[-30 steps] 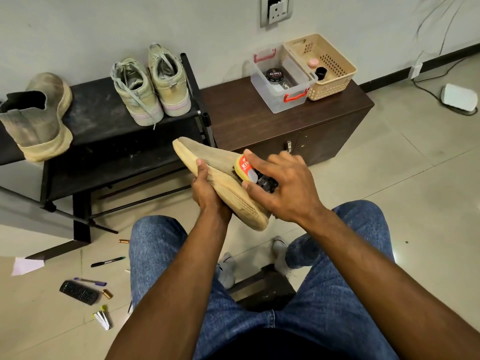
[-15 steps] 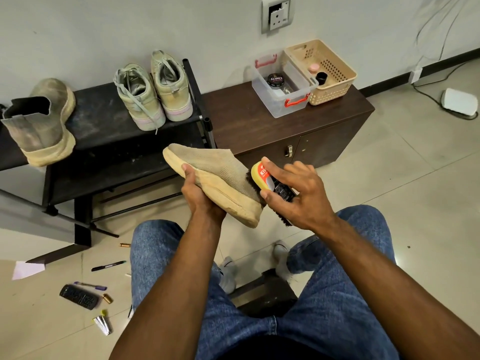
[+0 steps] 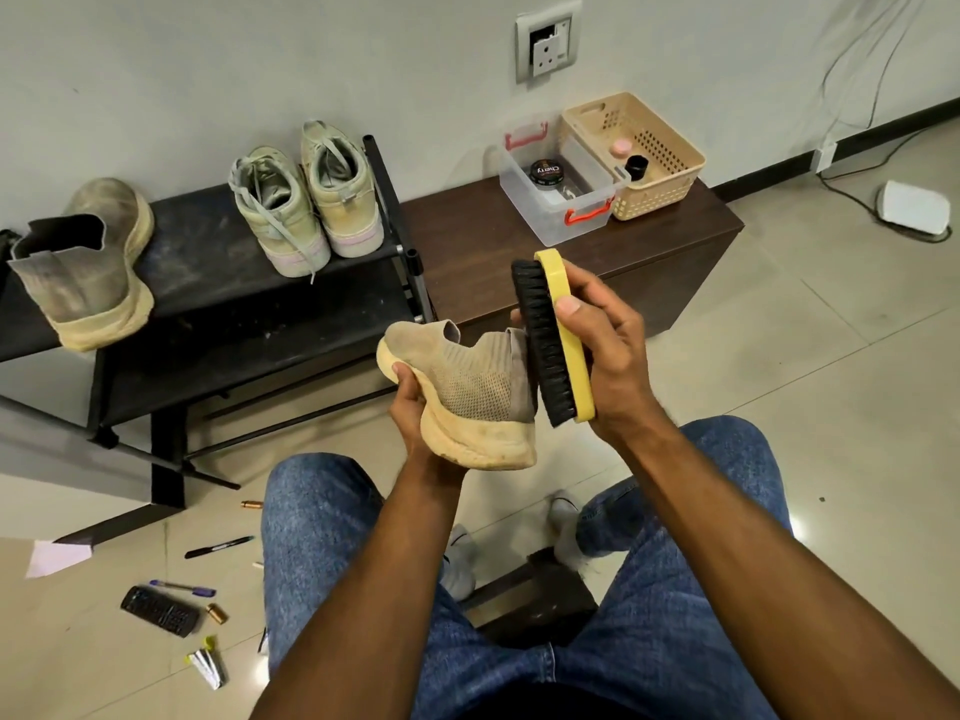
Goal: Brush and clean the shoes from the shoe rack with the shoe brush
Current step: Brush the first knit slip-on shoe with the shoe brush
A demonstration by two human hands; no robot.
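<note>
At ten o'clock the black shoe rack (image 3: 208, 283) carries a dusty boot (image 3: 83, 272) and a pair of sneakers (image 3: 306, 210), all awaiting brushing. At centre the left hand (image 3: 421, 433) grips the beige knit shoe (image 3: 467, 392) by its foam sole, heel toward three o'clock; the sole looks the firm part to hold, since the upper seems soft and likely to give under bristles. At its heel, the right hand (image 3: 602, 350) clasps the shoe brush (image 3: 556, 340) by its rigid yellow back, bristles touching the collar.
</note>
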